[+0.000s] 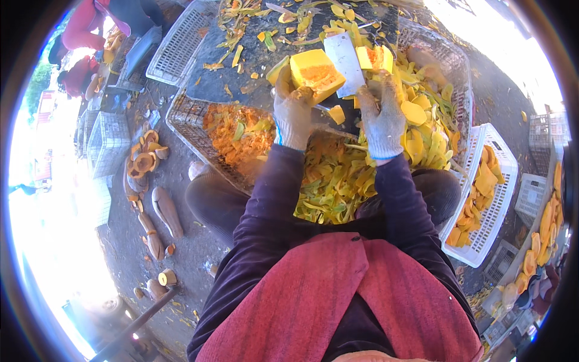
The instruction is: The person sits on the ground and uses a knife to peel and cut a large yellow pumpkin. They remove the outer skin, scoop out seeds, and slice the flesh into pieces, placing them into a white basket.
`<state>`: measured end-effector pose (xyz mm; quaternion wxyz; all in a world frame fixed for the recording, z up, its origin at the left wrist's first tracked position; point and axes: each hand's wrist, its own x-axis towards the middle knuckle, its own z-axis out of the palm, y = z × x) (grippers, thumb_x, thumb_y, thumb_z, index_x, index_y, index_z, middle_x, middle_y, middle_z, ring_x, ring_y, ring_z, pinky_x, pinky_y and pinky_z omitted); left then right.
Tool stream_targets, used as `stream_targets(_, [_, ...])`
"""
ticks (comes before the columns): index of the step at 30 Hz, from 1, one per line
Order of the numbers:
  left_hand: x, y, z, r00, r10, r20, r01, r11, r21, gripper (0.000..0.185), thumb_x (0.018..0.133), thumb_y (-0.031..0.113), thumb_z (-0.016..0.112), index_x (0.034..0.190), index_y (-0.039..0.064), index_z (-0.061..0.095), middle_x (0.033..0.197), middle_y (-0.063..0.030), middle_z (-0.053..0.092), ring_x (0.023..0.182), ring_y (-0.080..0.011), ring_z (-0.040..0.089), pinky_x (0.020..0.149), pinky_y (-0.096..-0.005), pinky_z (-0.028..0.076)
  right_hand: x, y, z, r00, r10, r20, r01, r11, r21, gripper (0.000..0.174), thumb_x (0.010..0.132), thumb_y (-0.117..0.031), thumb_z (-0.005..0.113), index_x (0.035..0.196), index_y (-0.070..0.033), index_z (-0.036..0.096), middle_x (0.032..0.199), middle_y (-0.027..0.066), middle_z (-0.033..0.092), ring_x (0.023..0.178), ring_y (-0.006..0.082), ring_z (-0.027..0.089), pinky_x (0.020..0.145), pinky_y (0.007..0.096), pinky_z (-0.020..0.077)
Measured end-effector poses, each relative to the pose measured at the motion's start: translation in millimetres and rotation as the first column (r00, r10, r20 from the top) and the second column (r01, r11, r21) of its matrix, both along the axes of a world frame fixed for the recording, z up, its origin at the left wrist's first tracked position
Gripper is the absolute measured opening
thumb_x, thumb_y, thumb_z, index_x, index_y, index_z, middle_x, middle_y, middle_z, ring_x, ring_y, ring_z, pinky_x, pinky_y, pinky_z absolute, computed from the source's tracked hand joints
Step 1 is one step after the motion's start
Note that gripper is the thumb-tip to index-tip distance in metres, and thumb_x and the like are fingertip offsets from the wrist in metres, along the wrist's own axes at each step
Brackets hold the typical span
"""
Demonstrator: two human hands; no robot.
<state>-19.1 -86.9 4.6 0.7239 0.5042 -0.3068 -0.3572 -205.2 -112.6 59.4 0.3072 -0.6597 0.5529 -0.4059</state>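
Note:
My left hand (293, 111), in a soiled knit glove, grips a large chunk of peeled pumpkin (319, 74) with orange stringy flesh on its cut face. My right hand (383, 118), gloved alike, has a smaller pumpkin piece (377, 58) at its fingertips. Between the two pieces shows the broad metal blade of a cleaver (344, 63); its handle is not plainly visible. A small pumpkin cube (336, 114) lies just below, between my hands. Beyond them is a dark work board (253, 43) strewn with peelings and scraps.
Orange pulp (239, 140) fills a crate at left; yellow-green peels (334, 190) heap between my knees and at right. Cut pumpkin lies in a white plastic crate (509, 181). Whole squash (166, 211) and pieces lie on the ground. Another person (83, 74) is at upper left.

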Motion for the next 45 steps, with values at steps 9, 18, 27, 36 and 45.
stream_targets(9, [-22.8,106.5,74.0,0.799,-0.477,-0.367,0.485,0.871,-0.079,0.069,0.095,0.036,0.067,0.148,0.000,0.043,0.139,-0.0118,0.057,0.125,-0.0256,0.057,0.099,-0.0431,0.050,7.6,40.6,4.9,0.561,-0.101,0.822,-0.477,0.772,0.421,0.062,0.087,-0.004,0.065,0.147,-0.004,0.048,0.107,0.0054,0.065,0.091,0.0127,0.062,0.079,0.0292,0.0544])
stream_targets(18, [7.3,161.9,30.2,0.742,-0.390,-0.545,0.475,0.880,0.018,0.076,0.088,0.047,0.072,0.146,0.006,0.044,0.131,-0.0120,0.061,0.108,-0.0268,0.067,0.085,-0.0441,0.060,39.3,82.4,0.8,0.829,0.558,0.011,-0.543,0.802,0.247,0.071,0.082,-0.025,0.073,0.150,-0.019,0.051,0.118,0.0164,0.069,0.109,0.0299,0.067,0.094,0.0354,0.0517])
stream_targets(27, [53.9,167.1,14.1,0.501,-0.123,-0.856,0.126,0.990,-0.068,0.056,0.097,0.026,0.058,0.143,-0.002,0.043,0.139,-0.0223,0.055,0.127,-0.0445,0.056,0.100,-0.0610,0.051,114.4,7.8,-39.2,0.777,0.310,-0.548,-0.398,0.916,-0.045,0.053,0.094,-0.038,0.066,0.137,-0.009,0.060,0.126,0.0163,0.065,0.127,0.0360,0.056,0.105,0.0404,0.0462])
stream_targets(36, [79.8,158.4,-31.9,0.386,0.089,-0.918,-0.155,0.988,0.030,0.049,0.098,0.028,0.056,0.139,0.002,0.047,0.135,-0.0215,0.059,0.122,-0.0436,0.060,0.088,-0.0608,0.056,180.0,2.0,-67.9,0.525,0.112,-0.844,-0.383,0.916,-0.118,0.041,0.089,-0.037,0.067,0.124,-0.016,0.067,0.133,0.0089,0.060,0.135,0.0311,0.048,0.105,0.0509,0.0444])
stream_targets(45, [46.8,125.3,-89.0,0.764,0.029,-0.645,0.008,0.999,0.054,0.040,0.098,0.022,0.058,0.133,0.003,0.051,0.130,-0.0181,0.059,0.119,-0.0420,0.059,0.091,-0.0621,0.053,126.3,-13.8,-80.9,0.934,0.286,-0.214,-0.314,0.943,-0.110,0.031,0.097,-0.030,0.063,0.120,-0.010,0.070,0.110,0.0112,0.073,0.095,0.0266,0.070,0.087,0.0366,0.0547])
